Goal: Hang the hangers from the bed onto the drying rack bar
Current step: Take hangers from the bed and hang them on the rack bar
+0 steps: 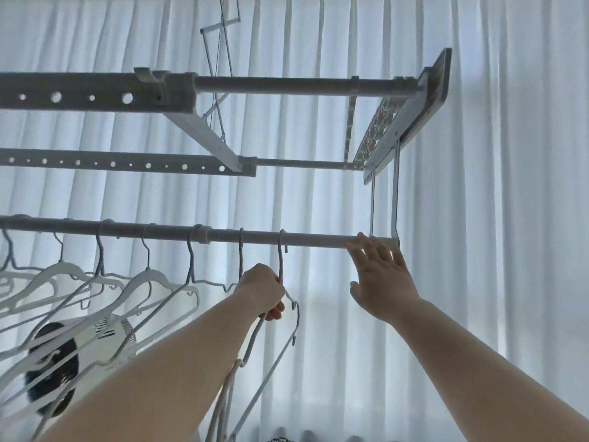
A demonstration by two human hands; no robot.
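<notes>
Head view, seven hangers (147,280) on bar (318,242), left grip (261,290) grasping rightmost hanger (280,253), right grip (379,282) released, touching bar

text: none legible | white round appliance (106,344) — faint lettering low on its casing, perhaps upside down — too blurred to read

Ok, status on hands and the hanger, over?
Left hand gripping a hanger, hook over the bar. Right hand open, fingers touching the bar's right end. Other hangers hang to the left; none in the way.
</notes>
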